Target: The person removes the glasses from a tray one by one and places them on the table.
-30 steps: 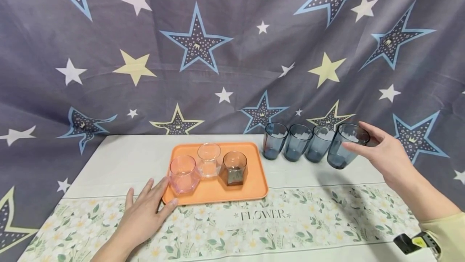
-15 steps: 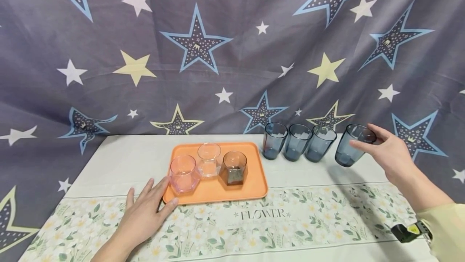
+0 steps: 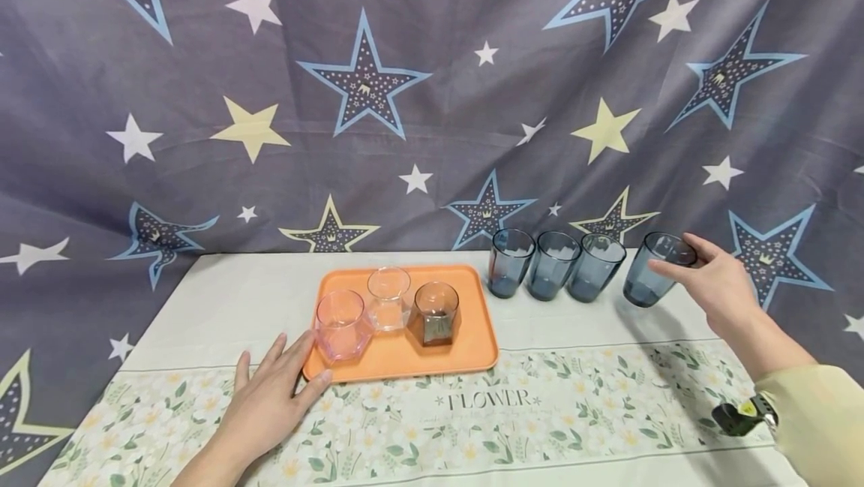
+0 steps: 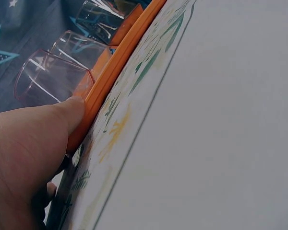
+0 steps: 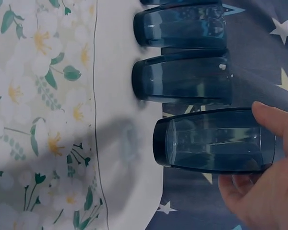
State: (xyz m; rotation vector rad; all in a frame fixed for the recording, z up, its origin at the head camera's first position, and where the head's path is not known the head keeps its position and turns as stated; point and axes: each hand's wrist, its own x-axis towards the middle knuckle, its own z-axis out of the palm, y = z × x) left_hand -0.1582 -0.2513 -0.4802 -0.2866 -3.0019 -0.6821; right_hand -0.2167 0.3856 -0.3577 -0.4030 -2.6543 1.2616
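Note:
In my right hand point(image 3: 725, 284) I grip a blue glass tumbler point(image 3: 656, 277) near its rim, thumb at the front and fingers behind. The right wrist view shows the tumbler's base point(image 5: 161, 143) apart from the tabletop. To its left stand three matching blue tumblers point(image 3: 595, 273) in a close row. My left hand point(image 3: 270, 397) rests at the front left corner of an orange tray point(image 3: 472, 352), fingers spread and thumb point(image 4: 74, 110) touching the rim. On the tray are a pink glass point(image 3: 343, 333), a clear glass point(image 3: 388, 307) and a smoky brown glass point(image 3: 436, 322).
A white tablecloth point(image 3: 256, 292) covers the table, with a floral band point(image 3: 506, 427) printed "FLOWER" along the front. Behind the table hangs a grey-purple curtain point(image 3: 439, 142) patterned with stars, close to the back row of tumblers.
My right hand has carried the held tumbler a little to the right, widening the gap from the row. Over the last half second it barely shifts. My left hand and the tray stay put.

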